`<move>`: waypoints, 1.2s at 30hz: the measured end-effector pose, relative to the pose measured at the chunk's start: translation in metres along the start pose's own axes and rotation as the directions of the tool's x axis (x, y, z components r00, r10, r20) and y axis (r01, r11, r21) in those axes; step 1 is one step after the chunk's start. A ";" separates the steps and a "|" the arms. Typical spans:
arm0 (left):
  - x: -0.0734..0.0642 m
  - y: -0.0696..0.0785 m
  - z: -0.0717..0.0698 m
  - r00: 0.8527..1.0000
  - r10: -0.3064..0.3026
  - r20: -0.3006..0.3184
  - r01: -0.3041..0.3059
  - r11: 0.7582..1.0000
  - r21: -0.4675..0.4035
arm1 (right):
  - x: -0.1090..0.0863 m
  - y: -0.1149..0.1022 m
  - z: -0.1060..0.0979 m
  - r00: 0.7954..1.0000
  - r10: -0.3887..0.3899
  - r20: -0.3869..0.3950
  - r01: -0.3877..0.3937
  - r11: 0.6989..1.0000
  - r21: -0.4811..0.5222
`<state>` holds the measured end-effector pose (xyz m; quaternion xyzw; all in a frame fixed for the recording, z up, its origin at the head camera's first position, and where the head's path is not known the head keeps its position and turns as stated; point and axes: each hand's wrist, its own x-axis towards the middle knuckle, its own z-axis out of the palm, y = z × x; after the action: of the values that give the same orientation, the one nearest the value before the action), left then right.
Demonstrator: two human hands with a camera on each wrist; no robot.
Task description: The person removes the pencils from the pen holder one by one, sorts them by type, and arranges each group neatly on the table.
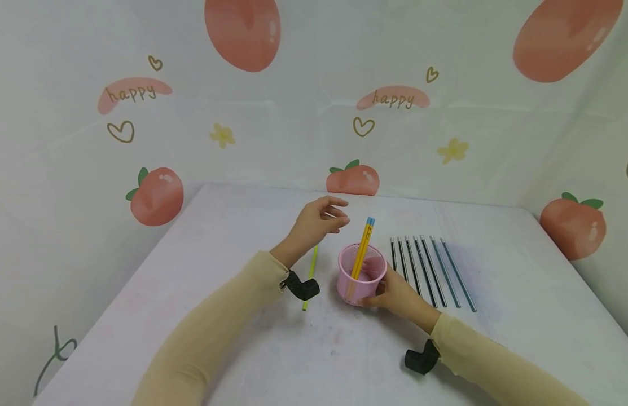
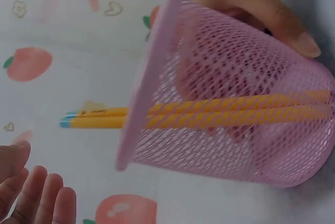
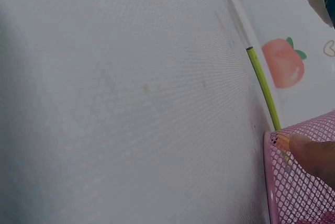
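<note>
A pink mesh pen cup (image 1: 346, 287) stands on the table with two yellow pencils (image 1: 363, 246), blue at their upper ends, leaning inside it. My right hand (image 1: 401, 298) grips the cup from its right side, the thumb low on the wall in the right wrist view. Above and left of the cup, my left hand (image 1: 321, 219) hovers with loosely bent fingers and holds nothing; in the left wrist view its fingertips (image 2: 39, 192) are apart from the pencil ends. Under the left forearm lies a yellow-green pencil (image 1: 312, 265), partly covered by the wrist.
To the right of the cup, several dark pencils (image 1: 425, 268) lie side by side, with teal pencils (image 1: 458, 274) at the end of the row. A white cloth printed with peaches hangs behind the table (image 1: 314, 361). Each wrist carries a black camera (image 1: 421, 359).
</note>
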<state>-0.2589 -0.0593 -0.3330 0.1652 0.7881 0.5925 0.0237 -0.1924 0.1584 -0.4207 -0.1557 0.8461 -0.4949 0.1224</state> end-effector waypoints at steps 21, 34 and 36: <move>0.004 -0.021 0.032 0.985 -0.078 0.154 0.054 0.986 0.156 | 0.001 0.000 0.000 1.000 -0.018 0.001 0.018 1.000 0.003; 0.001 -0.019 0.031 0.989 -0.074 0.127 0.073 0.997 0.015 | 0.000 0.002 0.000 0.999 -0.048 -0.004 0.048 0.999 0.007; 0.000 -0.017 0.029 0.990 -0.073 0.123 0.073 0.997 0.007 | 0.000 0.002 0.000 0.999 -0.044 -0.001 0.044 0.999 0.013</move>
<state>-0.2564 -0.0360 -0.3576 0.1724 0.7914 0.5790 0.0937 -0.1926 0.1588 -0.4224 -0.1735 0.8393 -0.5030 0.1119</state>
